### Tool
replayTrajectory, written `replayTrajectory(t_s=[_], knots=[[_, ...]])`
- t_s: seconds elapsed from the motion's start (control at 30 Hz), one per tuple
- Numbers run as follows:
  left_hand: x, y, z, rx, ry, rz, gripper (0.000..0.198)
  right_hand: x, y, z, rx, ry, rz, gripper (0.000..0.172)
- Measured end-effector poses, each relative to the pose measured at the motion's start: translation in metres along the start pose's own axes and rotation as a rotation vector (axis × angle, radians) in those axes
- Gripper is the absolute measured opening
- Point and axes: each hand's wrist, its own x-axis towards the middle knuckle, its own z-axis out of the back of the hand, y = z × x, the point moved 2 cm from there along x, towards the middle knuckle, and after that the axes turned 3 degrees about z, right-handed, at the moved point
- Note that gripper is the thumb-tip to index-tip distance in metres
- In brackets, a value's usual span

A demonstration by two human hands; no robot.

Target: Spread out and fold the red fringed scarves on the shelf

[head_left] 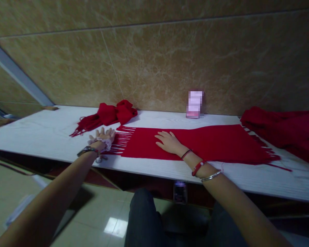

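A red scarf lies spread flat along the white tabletop, with fringe at both ends. My right hand rests palm down on the scarf left of its middle, fingers spread. At the scarf's left end my left hand is open beside the fringe, fingers stretched out; whether it touches the strands I cannot tell. A scrunchie and a watch are around my left wrist, and bracelets are on my right.
Behind my left hand lies a crumpled red scarf. More red fabric is heaped at the right. A blurred-out upright object leans on the tiled wall. The white table's front edge runs above my knees.
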Motion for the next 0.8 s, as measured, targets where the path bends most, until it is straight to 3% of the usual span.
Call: replayTrajectory(t_s=[0.1,0.2,0.3,0.43,0.6,0.73,0.8], knots=[[-0.006,-0.009,0.014,-0.050,-0.117,0.052,0.053,0.002,-0.001,-0.002,0.008,0.011,-0.002,0.044],[-0.009,-0.050,0.020,-0.089,-0.173,-0.260,0.047,0.002,0.002,0.001,0.000,0.006,-0.008,0.044],[-0.006,-0.094,0.019,-0.100,-0.127,-0.611,0.043,-0.010,0.011,0.011,-0.022,-0.022,-0.010,0.042],[0.004,-0.139,0.020,-0.092,-0.006,-0.807,0.042,-0.051,0.023,0.022,-0.066,0.023,0.014,0.044],[0.019,-0.177,0.029,-0.083,0.105,-0.861,0.041,-0.087,0.024,0.027,-0.149,0.033,0.088,0.041],[0.031,-0.194,0.036,-0.140,0.240,-0.776,0.041,-0.081,0.028,0.036,-0.197,0.081,0.168,0.029],[0.033,-0.203,0.037,-0.190,0.322,-0.800,0.040,-0.076,0.031,0.040,-0.217,0.120,0.191,0.025]])
